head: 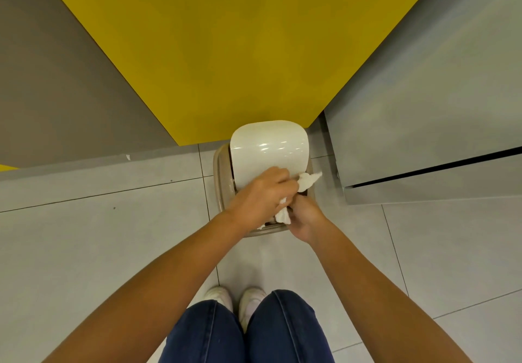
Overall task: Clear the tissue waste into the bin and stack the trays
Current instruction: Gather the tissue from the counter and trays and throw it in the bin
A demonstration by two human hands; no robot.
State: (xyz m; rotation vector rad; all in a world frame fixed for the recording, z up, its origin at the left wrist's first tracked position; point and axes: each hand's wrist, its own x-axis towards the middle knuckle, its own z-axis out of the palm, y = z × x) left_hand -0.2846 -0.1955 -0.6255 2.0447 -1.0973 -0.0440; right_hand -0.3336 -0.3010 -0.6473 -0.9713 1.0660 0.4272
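A small beige bin [219, 176] stands on the floor against a yellow wall panel, its cream lid [268, 147] tipped up. Both hands hover over its mouth. My left hand [260, 196] grips crumpled white tissue [308, 180] that sticks out to the right of its fingers. My right hand [306, 221] sits just below and right of it, fingers curled against another bit of white tissue [283, 215] showing between the two hands. No trays are in view.
A grey cabinet [423, 108] with a dark gap stands close on the bin's right. A yellow panel [226, 51] and a grey wall [56, 94] rise behind. Pale floor tiles [99, 249] surround the bin; my knees and white shoes [248, 303] are at the bottom.
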